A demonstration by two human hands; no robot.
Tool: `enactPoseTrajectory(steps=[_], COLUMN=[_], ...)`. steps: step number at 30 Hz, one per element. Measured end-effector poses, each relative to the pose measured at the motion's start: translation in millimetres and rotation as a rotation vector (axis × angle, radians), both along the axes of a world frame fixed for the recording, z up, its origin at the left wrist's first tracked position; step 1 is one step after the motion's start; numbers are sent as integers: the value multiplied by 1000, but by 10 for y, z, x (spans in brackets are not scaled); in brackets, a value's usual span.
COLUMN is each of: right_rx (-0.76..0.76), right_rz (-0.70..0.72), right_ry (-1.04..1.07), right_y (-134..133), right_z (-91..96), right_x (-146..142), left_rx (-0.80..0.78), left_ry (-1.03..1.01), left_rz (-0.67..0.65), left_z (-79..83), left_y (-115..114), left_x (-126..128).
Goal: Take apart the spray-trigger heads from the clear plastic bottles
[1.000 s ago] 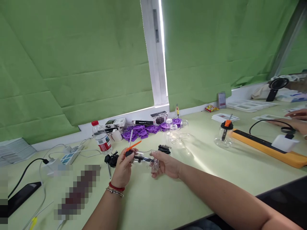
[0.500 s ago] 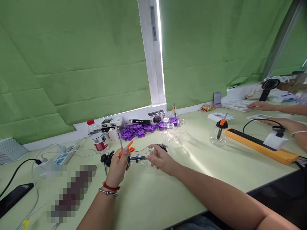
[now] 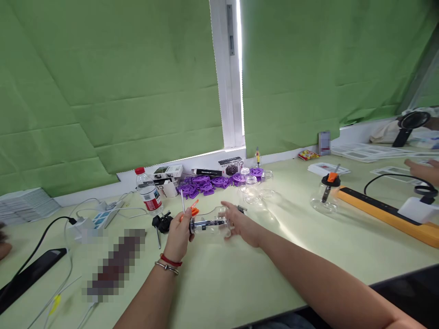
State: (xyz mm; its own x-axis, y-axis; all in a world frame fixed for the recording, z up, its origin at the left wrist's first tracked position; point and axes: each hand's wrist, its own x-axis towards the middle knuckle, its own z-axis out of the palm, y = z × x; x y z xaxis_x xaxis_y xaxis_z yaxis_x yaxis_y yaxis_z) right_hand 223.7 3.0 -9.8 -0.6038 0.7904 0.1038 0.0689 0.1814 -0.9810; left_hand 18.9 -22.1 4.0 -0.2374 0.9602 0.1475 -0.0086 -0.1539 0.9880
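Observation:
My left hand (image 3: 180, 230) is closed around the dark collar and orange top of a clear bottle (image 3: 211, 224), which lies on its side in the air above the table. A dark rod shows inside it, and a thin metal rod sticks up past my left thumb. Around the bottle's base end, my right hand (image 3: 242, 225) is slightly blurred, fingers spread; whether they touch the bottle I cannot tell. A black clamp-like part (image 3: 162, 223) lies left of my left hand. Behind my right fingers is a small dark spring-like piece (image 3: 241, 209).
Purple plastic parts (image 3: 200, 185) and clear empty bottles (image 3: 252, 187) are at the back. A red-capped water bottle (image 3: 148, 192) stands left. On the right are a similar orange-topped bottle (image 3: 325, 196), an orange power strip (image 3: 380, 212) and another person's hand (image 3: 423, 171).
My right hand's fingers have spread from their grip on the bottle's base end. My left hand still holds the other end. The view has shifted, moving the scene rightward.

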Motion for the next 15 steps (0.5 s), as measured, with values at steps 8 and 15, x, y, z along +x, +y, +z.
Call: enactPoseTrajectory(steps=[8, 15], right_rx=[533, -164], right_rz=[-26, 41], right_ry=[-95, 24], right_y=[-14, 82], right_z=[159, 25], right_x=[147, 105], left_rx=[-107, 63], left_ry=[-71, 197], left_rz=[-18, 41], left_z=[-50, -39], left_y=[43, -17], left_x=[-7, 46])
